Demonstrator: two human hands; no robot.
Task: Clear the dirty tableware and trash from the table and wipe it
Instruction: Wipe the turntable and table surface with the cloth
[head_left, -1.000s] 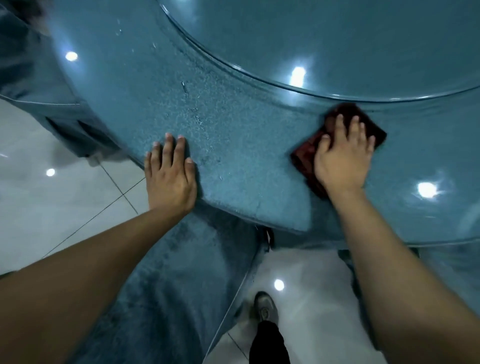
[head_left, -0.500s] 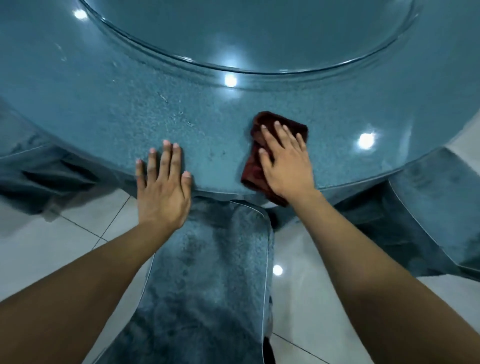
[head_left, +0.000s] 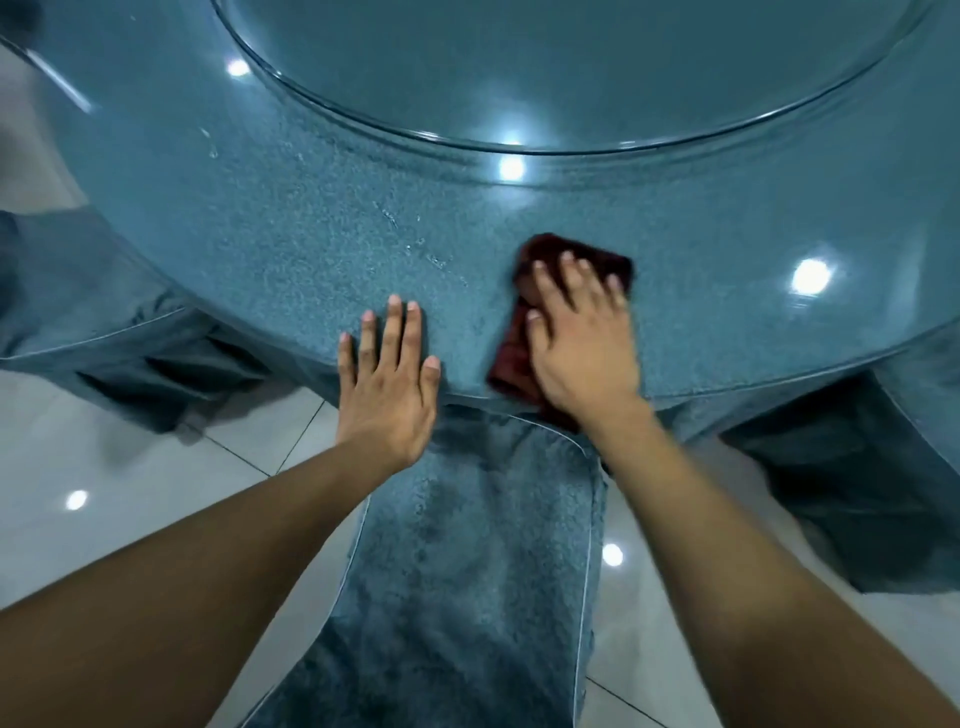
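Leftward across the surface (head_left: 311, 249) slid the dark red cloth (head_left: 524, 332), flat under the right hand (head_left: 582, 343), fingers straight; left hand (head_left: 387, 384) rested open. No tableware showed; droplets (head_left: 415, 244) remained.

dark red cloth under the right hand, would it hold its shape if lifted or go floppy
Probably floppy: the dark red cloth lies folded and rumpled under the right hand. Likely light, since flat fingers alone press it. It should slide easily on the glossy table.
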